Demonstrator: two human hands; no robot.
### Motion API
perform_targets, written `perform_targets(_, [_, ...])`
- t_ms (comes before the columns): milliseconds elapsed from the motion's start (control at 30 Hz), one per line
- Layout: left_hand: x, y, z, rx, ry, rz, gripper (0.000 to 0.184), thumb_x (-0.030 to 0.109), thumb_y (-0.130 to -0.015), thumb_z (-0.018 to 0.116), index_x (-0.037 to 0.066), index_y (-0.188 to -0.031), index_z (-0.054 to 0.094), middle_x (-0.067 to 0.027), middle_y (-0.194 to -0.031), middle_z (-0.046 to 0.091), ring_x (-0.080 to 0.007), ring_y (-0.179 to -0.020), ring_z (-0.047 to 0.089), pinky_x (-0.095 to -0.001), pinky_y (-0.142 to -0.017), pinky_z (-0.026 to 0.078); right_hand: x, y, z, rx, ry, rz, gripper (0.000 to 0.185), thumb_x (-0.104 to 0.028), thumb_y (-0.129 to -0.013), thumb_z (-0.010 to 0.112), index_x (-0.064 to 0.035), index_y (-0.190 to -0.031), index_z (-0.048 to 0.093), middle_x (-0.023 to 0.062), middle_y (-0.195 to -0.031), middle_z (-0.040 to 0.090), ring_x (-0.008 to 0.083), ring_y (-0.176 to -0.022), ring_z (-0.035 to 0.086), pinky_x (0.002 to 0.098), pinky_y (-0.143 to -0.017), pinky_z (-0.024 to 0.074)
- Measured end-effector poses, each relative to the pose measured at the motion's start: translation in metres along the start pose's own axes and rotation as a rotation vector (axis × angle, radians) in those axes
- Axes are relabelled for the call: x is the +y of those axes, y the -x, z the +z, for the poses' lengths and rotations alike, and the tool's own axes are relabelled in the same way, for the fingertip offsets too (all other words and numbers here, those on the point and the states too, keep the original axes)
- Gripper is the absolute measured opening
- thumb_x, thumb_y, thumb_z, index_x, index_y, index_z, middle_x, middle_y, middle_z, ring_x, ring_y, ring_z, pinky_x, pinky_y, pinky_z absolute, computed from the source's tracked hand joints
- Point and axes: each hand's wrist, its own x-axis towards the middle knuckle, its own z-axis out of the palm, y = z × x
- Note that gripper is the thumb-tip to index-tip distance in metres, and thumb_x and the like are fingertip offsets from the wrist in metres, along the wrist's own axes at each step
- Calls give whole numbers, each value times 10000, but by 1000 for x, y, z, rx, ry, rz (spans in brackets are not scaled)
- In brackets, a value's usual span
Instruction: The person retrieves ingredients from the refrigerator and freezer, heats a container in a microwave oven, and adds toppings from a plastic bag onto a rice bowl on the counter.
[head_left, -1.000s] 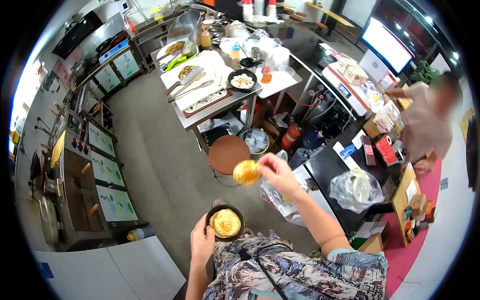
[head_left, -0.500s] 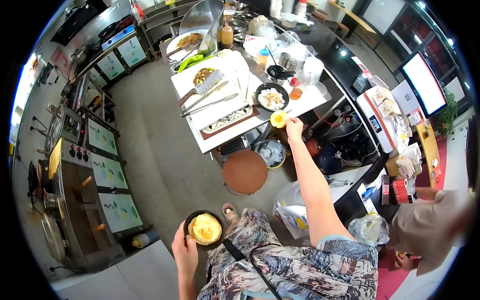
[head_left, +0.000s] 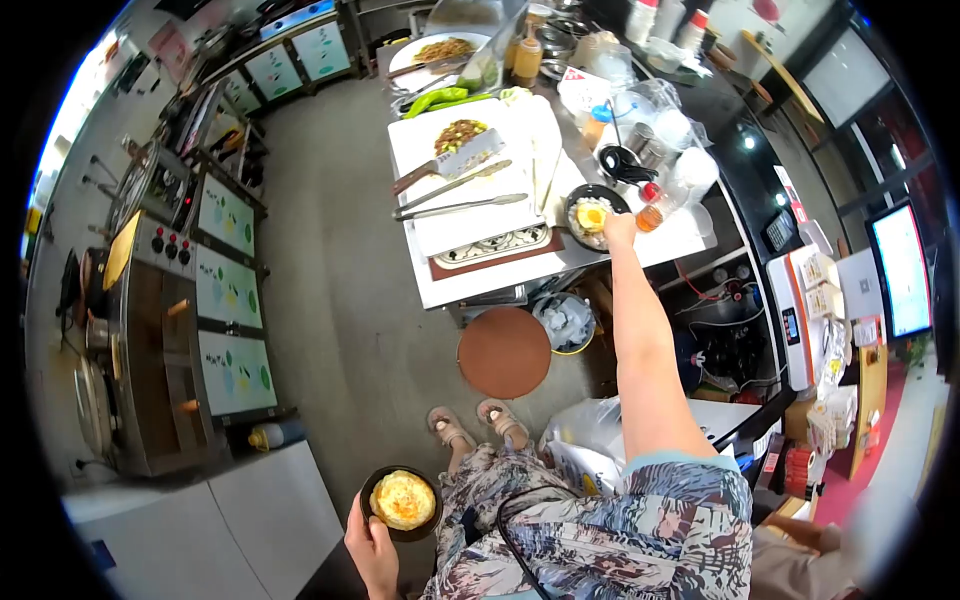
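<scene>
A small dark pan point(head_left: 434, 517) with a round browned egg point(head_left: 402, 500) in it is gripped by my left hand point(head_left: 372, 550) at the lower left. My right hand point(head_left: 620, 232) reaches to the table's front corner, its fingers closed on a small fried egg point(head_left: 591, 217). That egg lies over the white food in a black bowl point(head_left: 577, 238). Left of the bowl, a cleaver point(head_left: 470, 153) and tongs point(head_left: 465, 206) rest on a white cutting board point(head_left: 440, 235), with chopped food point(head_left: 461, 136) behind the blade.
A round brown stool point(head_left: 504, 352) and a bin with a bag point(head_left: 565, 322) stand before the table. Bottles and cups crowd its right side, including an orange-filled jar point(head_left: 650, 217). Stove cabinets point(head_left: 230, 290) line the left. Part of another person point(head_left: 800, 560) shows at the lower right.
My right hand has moved forward with the small egg, from above the floor to the black bowl. The view has shifted, and the other person now appears lower at the right edge.
</scene>
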Motion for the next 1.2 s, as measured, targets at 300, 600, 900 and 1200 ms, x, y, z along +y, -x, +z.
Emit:
perform_targets(300, [-20, 67, -45, 447, 113, -120, 382, 18, -887, 444, -69, -1240, 560, -194, -1143, 657, -248, -1067, 633, -325, -940, 465, -58, 247, 26, -266, -458, -728, 404, -65, -905, 559, 43, -1284, 469, 224, -1223, 522, 360, -1120, 534, 395, -966, 418])
perform_targets(600, [-18, 96, 28, 1038, -22, -291, 381, 69, -886, 498, -55, -1242, 553, -247, -1146, 628, -375, -1060, 620, -379, -907, 483, -102, 540, 94, -1478, -344, -1412, 328, -52, -888, 579, 3, -1207, 524, 200, -1195, 508, 312, -939, 584, 384, -777, 508])
perform_targets(900, [60, 60, 68, 1545, 7, -684, 385, 99, -891, 522, -67, -1236, 564, -249, -843, 659, -267, -673, 654, -358, -621, 500, -225, 669, 69, -1689, -567, -2271, 304, -118, -902, 585, -12, -1183, 539, 195, -1251, 510, 367, -1119, 538, 449, -921, 475])
perform_targets(1200, [89, 5, 91, 1819, -88, -777, 396, 78, -902, 506, -43, -1278, 541, -175, -734, 579, -189, -580, 542, -335, -579, 478, -309, 751, -35, -84, -855, -3308, 317, -207, -908, 518, -67, -1154, 662, 141, -1202, 629, 321, -1235, 492, 519, -1144, 205])
